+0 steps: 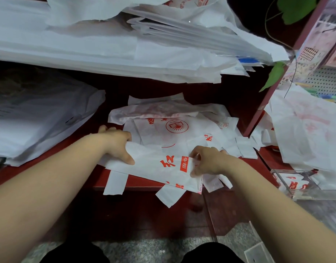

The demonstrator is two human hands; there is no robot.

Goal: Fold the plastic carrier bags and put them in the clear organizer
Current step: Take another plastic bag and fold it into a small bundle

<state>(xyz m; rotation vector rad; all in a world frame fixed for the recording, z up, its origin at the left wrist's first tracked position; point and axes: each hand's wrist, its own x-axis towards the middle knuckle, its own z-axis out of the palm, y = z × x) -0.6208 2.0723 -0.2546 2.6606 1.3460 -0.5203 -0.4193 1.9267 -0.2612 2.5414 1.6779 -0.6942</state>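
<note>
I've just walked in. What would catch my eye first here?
The left hand and the right hand grip a white carrier bag with red print on the dark red shelf at the centre. Above it lies a thick stack of white bags, and a clear organizer holding folded bags sits at the lower right.

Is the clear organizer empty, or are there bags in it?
Not empty: folded white bags with red print lie inside the clear organizer.

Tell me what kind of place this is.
Probably a shop, perhaps a bookshop: stacked carrier bags on red shelving, a book logo printed on them, a pegboard rack.
</note>
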